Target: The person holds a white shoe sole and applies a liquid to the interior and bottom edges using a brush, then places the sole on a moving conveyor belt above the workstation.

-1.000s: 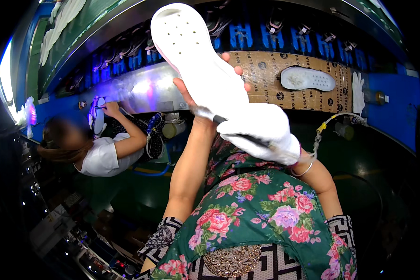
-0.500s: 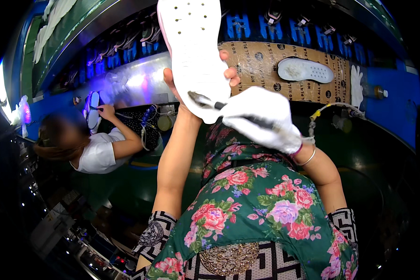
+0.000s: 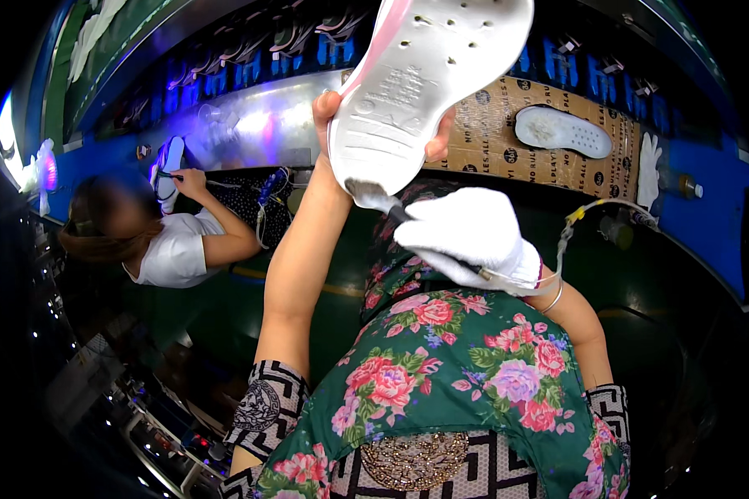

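My bare left hand (image 3: 325, 116) grips a white shoe sole (image 3: 398, 116) by its sides near the rounded end, its palm hidden behind it. The sole is tilted, with small holes at its wide end, raised lines near the narrow end and a pink edge. In my white-gloved right hand (image 3: 468, 237) is a brush (image 3: 374, 195) with a dark handle and greyish bristles. Its bristles touch the rim at the sole's rounded end. A thin tube (image 3: 560, 249) runs past my right wrist.
Another pale sole (image 3: 562, 131) lies on printed cardboard (image 3: 493, 116) on the bench, beside a white glove (image 3: 649, 170) and a small bottle (image 3: 689, 186). Shoe parts on blue holders (image 3: 335, 50) line the back. At left, a co-worker (image 3: 179, 254) works on a sole.
The sole has swung to the right at its wide end and now leans, showing more of its raised lines. The brush has moved slightly down with my right hand, to the sole's rounded rim.
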`<move>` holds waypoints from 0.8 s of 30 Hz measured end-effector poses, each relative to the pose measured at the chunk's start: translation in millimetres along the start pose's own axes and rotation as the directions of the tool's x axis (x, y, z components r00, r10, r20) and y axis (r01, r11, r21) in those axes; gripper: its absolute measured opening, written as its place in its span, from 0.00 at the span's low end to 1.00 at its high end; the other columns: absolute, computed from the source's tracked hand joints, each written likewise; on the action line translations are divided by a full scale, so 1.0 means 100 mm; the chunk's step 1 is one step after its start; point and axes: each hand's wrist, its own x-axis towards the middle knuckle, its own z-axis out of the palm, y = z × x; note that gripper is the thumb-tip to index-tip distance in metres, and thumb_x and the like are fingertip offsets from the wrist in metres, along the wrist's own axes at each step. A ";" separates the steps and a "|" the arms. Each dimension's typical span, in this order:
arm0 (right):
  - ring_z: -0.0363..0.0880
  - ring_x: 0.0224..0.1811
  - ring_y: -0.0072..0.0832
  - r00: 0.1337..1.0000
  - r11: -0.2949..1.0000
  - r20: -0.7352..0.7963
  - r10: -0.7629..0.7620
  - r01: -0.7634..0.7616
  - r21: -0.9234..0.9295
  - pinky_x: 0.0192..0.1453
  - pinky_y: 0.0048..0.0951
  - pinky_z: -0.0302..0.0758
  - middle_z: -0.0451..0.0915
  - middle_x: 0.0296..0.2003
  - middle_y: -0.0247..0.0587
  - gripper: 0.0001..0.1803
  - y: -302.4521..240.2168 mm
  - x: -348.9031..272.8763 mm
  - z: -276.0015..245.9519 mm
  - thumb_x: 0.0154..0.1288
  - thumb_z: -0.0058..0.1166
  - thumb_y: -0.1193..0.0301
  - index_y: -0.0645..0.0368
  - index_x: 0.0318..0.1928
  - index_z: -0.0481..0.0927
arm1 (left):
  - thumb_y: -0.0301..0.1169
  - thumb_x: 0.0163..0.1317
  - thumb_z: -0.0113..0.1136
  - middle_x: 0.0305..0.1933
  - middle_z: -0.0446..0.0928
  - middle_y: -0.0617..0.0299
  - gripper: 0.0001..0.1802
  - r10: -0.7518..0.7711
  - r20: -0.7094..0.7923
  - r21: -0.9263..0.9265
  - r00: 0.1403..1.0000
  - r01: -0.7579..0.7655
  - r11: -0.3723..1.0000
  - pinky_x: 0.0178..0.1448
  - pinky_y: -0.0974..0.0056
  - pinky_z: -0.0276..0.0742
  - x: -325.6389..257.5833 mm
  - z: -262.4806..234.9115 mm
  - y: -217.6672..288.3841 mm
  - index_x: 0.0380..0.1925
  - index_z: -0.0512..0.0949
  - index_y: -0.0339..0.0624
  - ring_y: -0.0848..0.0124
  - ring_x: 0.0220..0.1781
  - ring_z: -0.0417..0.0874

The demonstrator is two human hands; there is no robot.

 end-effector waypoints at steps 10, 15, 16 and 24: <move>0.84 0.29 0.36 0.996 0.999 -0.086 -0.032 0.035 0.035 0.32 0.31 0.78 0.86 0.35 0.42 0.17 0.02 0.12 -0.06 0.50 0.71 0.77 0.55 0.43 0.87 | 0.72 0.43 0.67 0.39 0.75 0.41 0.61 -0.028 0.010 0.168 1.000 0.026 0.985 0.33 0.60 0.66 0.07 0.08 0.10 0.61 0.68 0.26 0.60 0.34 0.75; 0.86 0.31 0.34 1.000 0.968 -0.012 -0.007 0.010 0.251 0.35 0.30 0.80 0.87 0.35 0.38 0.16 0.00 0.01 0.07 0.49 0.73 0.75 0.53 0.41 0.88 | 0.58 0.48 0.67 0.51 0.72 0.33 0.57 -0.109 0.141 0.006 0.984 0.109 0.994 0.49 0.54 0.80 0.03 -0.02 0.15 0.69 0.60 0.28 0.49 0.43 0.80; 0.87 0.32 0.34 0.999 0.930 -0.020 0.050 -0.039 0.365 0.37 0.30 0.81 0.87 0.34 0.38 0.14 -0.02 0.08 0.03 0.49 0.73 0.75 0.53 0.39 0.88 | 0.56 0.49 0.67 0.53 0.71 0.31 0.57 -0.110 0.152 -0.010 0.982 0.112 0.994 0.50 0.54 0.82 0.02 -0.02 0.16 0.70 0.59 0.29 0.47 0.44 0.81; 0.87 0.36 0.34 0.993 0.938 0.001 0.121 -0.115 0.326 0.42 0.32 0.81 0.87 0.33 0.39 0.12 -0.05 0.11 0.08 0.50 0.73 0.75 0.54 0.38 0.88 | 0.55 0.47 0.68 0.54 0.70 0.28 0.56 -0.109 0.093 0.018 0.990 0.107 0.994 0.48 0.55 0.83 -0.01 -0.01 0.21 0.71 0.59 0.31 0.47 0.45 0.81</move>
